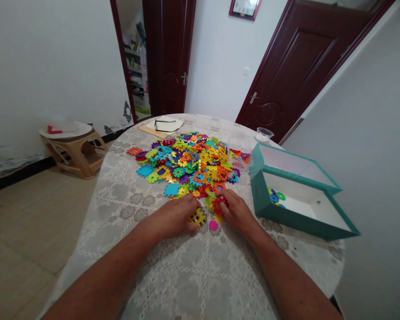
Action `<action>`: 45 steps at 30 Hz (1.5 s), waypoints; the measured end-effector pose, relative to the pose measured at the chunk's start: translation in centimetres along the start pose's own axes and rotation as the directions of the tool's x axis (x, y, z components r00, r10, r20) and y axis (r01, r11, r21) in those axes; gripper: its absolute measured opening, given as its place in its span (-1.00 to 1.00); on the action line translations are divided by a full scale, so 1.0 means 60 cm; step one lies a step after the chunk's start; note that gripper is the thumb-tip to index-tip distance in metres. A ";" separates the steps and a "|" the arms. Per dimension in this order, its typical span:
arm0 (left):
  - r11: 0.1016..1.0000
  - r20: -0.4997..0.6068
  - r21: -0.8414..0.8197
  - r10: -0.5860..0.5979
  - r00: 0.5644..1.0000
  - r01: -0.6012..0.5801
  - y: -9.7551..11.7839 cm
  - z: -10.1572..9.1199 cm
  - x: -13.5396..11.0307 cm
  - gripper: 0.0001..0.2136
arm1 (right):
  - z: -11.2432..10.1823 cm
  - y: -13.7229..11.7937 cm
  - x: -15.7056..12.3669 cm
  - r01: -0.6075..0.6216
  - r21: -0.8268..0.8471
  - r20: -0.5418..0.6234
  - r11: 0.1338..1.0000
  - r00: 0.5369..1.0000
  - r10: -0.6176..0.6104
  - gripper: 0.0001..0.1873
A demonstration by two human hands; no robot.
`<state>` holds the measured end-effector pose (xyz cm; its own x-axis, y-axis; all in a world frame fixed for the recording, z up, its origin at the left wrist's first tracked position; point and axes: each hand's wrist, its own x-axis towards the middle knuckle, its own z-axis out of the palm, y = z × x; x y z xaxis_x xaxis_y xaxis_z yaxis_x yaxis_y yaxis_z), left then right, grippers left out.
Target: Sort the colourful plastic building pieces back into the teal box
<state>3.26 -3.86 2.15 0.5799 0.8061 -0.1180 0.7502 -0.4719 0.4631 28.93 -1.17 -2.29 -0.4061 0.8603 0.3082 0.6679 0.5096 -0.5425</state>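
While both hands rested on the tabletop [200, 275] at the near edge of the colourful pile [190, 162], the right hand [236, 213] pinched a red gear piece [219, 204] between closed fingers. The left hand [175, 218] curled its fingers against a yellow square piece [198, 217], just beside a pink disc [213, 225]; whether they gripped it was unclear.

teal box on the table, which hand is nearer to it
Right. The right hand, holding a red piece, sits just left of the teal box. The left hand is farther left, beyond the right hand, fingers on a yellow square piece.
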 end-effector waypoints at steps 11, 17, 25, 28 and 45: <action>0.996 -0.008 -0.074 -0.049 0.999 0.048 0.004 0.008 0.006 -0.57 | -0.014 -0.014 0.000 -0.224 0.119 -0.320 0.967 0.914 0.251 -0.70; 0.992 -0.039 -0.112 -0.061 0.997 0.056 -0.002 0.015 0.009 -0.43 | -0.016 -0.023 -0.006 -0.292 0.492 -0.177 0.820 0.889 0.423 -0.70; 0.984 -0.047 -0.173 -0.047 0.998 0.039 -0.009 0.005 0.006 -0.66 | -0.028 -0.027 -0.005 -0.340 0.616 0.027 0.710 0.911 0.413 -0.71; 0.962 -0.041 -0.270 -0.054 0.998 0.040 -0.018 0.000 0.007 -0.77 | -0.029 -0.032 -0.008 -0.336 0.603 0.093 0.724 0.930 0.355 -0.74; 0.668 -0.058 -0.741 -0.159 0.986 0.064 -0.014 0.020 0.026 -0.60 | 0.014 -0.048 -0.009 -0.346 0.530 0.135 0.774 0.936 0.326 -0.74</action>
<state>3.92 -2.62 0.51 0.4337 0.8903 -0.1391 0.3030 0.0012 0.9530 26.68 -3.14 -1.56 -0.2463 0.9692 0.0058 0.3274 0.0888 -0.9407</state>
